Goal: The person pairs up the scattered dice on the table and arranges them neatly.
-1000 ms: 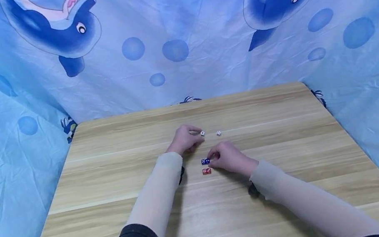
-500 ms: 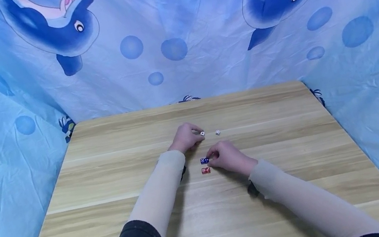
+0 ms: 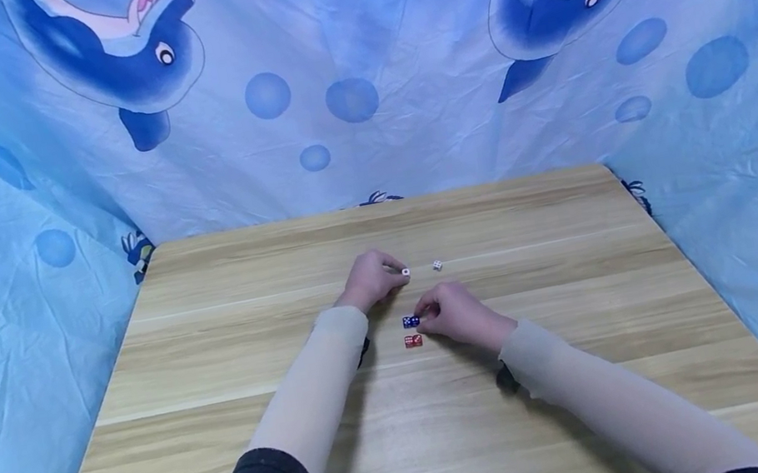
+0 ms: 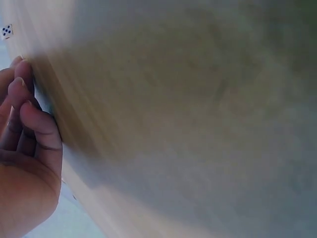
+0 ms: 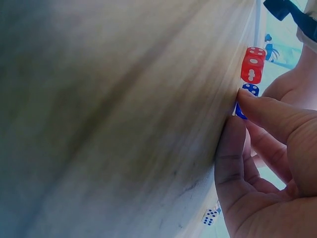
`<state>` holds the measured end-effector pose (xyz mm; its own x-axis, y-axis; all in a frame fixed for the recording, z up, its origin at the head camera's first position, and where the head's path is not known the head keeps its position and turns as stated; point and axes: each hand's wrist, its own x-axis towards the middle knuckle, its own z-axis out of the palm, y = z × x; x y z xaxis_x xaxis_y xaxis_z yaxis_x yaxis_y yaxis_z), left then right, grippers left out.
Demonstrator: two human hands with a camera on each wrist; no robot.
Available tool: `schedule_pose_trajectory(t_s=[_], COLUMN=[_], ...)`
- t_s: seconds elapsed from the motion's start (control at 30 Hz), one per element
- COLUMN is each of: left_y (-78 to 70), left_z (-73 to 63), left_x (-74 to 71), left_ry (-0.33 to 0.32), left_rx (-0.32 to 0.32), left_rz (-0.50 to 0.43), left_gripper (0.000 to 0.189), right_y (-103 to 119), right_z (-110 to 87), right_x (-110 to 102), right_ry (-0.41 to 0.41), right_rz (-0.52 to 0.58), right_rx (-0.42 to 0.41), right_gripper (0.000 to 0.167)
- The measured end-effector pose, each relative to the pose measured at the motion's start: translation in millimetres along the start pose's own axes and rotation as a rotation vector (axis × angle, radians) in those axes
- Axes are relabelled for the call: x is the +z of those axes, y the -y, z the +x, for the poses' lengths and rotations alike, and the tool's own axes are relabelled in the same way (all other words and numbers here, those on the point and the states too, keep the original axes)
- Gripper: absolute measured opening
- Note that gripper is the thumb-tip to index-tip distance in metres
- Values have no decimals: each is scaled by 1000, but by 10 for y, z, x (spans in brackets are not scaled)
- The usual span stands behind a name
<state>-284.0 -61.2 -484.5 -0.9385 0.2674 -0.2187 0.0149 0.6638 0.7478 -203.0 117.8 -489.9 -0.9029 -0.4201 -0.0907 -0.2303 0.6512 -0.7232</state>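
Observation:
My left hand (image 3: 367, 279) pinches a white die (image 3: 406, 272) between thumb and forefinger, over the far middle of the table. In the left wrist view its fingers hide that die. Nearer to me, my right hand (image 3: 463, 313) has thumb and forefinger on the right one of two dark blue dice (image 3: 407, 322), which sit side by side. Just in front of the blue pair lie two red dice (image 3: 413, 341), also side by side. The right wrist view shows the red dice (image 5: 252, 65) beyond the blue die (image 5: 251, 89) at the fingertips.
A second white die (image 3: 437, 266) lies by itself to the right of the left hand. Under everything is a wood-grain table (image 3: 231, 432). Blue cloth (image 3: 410, 155) printed with dolphins hangs behind it and along both sides.
The white die in my left hand has come slightly toward me and its tilt has changed. My right hand stays at the blue dice; the red dice have not moved.

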Motion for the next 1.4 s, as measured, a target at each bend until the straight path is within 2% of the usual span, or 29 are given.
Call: schedule_pose_trajectory(t_s=[0.2,0.4,0.57,0.73,0.9,1.07,1.4], left_y=[64,91,100,118,133,151,163], left_z=[-117,-287,-392,-466,-513,-534,-567], left_x=[-12,-23,-4,21,44,68,75], left_ry=[28,33,60,43,28,2,-15], left_rx=[-9,-7,12,52,95,125,149], left_rz=[-38,-35,-29,-26,-22,29,81], left_gripper=[21,19,20,19,17,17,16], right_y=[10,-12,-38,-42,-41,-12,-14], right_z=[0,-3,-9,0,4,8,12], right_x=[7,1,-9,-20,-27,-35,0], right_ry=[8,11,9,6,9,14,22], right_rz=[0,15,14,9,7,1,9], right_rx=[20,21,15,7,36,54,49], right_gripper=[17,17,17,18,18,19,18])
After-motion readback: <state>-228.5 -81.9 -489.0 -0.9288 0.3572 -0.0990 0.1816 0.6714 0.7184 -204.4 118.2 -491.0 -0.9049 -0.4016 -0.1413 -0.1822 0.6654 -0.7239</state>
